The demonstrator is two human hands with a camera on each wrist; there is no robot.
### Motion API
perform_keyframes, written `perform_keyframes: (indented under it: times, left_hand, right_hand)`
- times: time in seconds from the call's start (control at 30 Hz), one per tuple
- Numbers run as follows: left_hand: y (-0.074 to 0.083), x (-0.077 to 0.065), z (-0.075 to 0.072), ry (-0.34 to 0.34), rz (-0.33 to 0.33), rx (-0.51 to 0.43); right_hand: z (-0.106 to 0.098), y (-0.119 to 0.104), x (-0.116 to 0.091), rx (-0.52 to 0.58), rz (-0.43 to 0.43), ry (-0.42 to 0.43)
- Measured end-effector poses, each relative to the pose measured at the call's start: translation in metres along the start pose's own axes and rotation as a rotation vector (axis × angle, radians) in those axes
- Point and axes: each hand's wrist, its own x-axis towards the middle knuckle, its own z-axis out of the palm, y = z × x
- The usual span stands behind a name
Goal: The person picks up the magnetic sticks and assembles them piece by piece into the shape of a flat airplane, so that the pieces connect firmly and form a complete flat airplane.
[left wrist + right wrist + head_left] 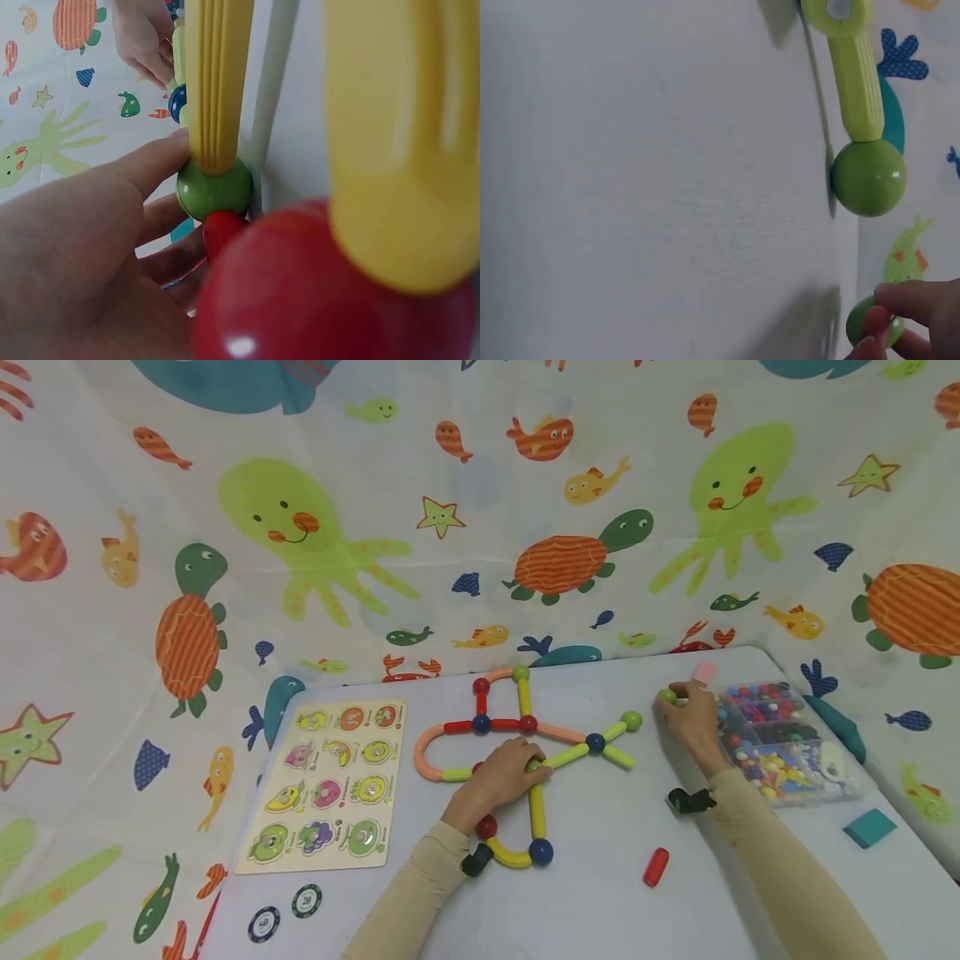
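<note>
A figure of coloured rods and balls lies on the white table. My left hand (501,774) holds it at its middle, thumb and fingers around a green ball (214,191) from which a yellow rod (537,812) and a red rod (223,231) run. A red ball (330,289) sits close to that wrist. On the figure's right side, light green rods (618,757) meet at a dark blue ball (596,743), and one ends in a green ball (632,721). My right hand (693,722) pinches a loose green ball (862,319) between thumb and fingers, right of the figure.
Beside my right hand stands a clear divided box (806,797) of small beads. A red rod (656,867) lies near the front and a teal block (870,828) at right. At left are a fruit puzzle board (318,864) and two round chips (306,901). A printed cloth hangs behind.
</note>
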Motion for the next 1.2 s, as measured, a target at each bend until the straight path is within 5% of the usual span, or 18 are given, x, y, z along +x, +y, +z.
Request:
perform_keyframes:
  times: [0.67, 1.2]
  left_hand:
    - [-0.003, 0.003, 0.003, 0.004, 0.01, -0.001]
    - [-0.001, 0.003, 0.003, 0.001, -0.001, 0.009]
  right_hand:
    - [-0.009, 0.005, -0.068, 0.019, -0.179, -0.034]
    - [-0.003, 0.006, -0.114, -0.002, -0.135, -0.138]
